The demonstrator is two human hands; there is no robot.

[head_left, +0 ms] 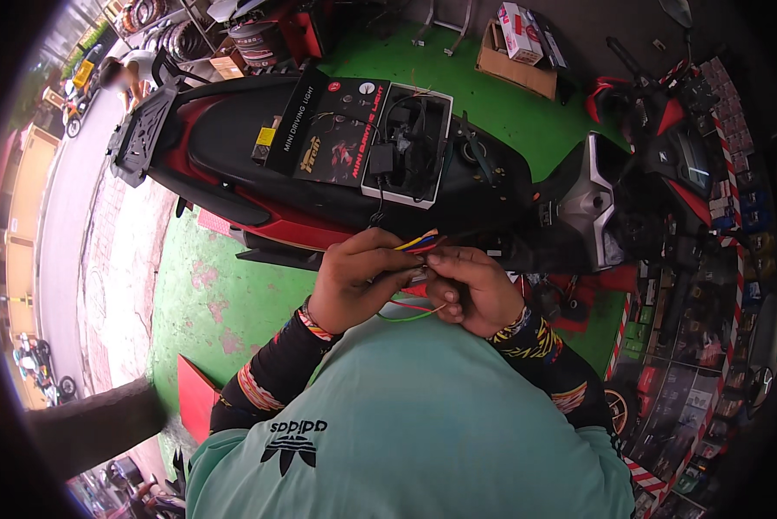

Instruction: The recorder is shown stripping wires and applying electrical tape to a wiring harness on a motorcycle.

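Cardboard box (514,76) on green floor (185,303)

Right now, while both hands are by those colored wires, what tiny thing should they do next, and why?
Maybe spread the yellow wire and blue wire apart a little, because they lie bunched close together where the left hand and right hand meet.

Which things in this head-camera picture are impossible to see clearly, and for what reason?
All in the head view:
Gripped part of the coloured wires: hidden by the fingers of the left hand and right hand.
Bottom of the open box: mostly covered by black parts and cables.
Scooter mirror: cut off by the upper edge.
Small packaged goods at right: too small and dim to identify.
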